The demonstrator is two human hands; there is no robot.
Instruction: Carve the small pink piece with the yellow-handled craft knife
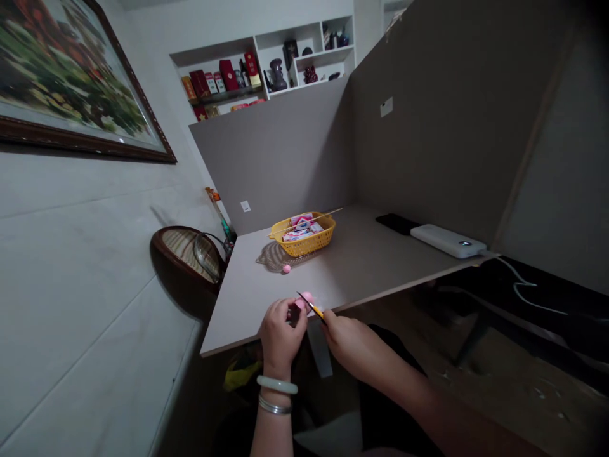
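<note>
Pink material [301, 304] sits in the curled left hand [280, 333], thumb and fingers pinching it; the right hand [345, 337], slanting inward, clasps a yellow-handled tool [318, 311] across it.

On the table [238, 304], the basket [309, 244] stands near the back edge, packets [299, 235] inside, a stick [328, 214] across its rim. Before it lies a ball [286, 269]. By the right edge lies a phone [394, 223], with a power bank [447, 240] nearer the front right corner. The left hand [280, 336] and right hand [347, 339] are at the front edge.
</note>
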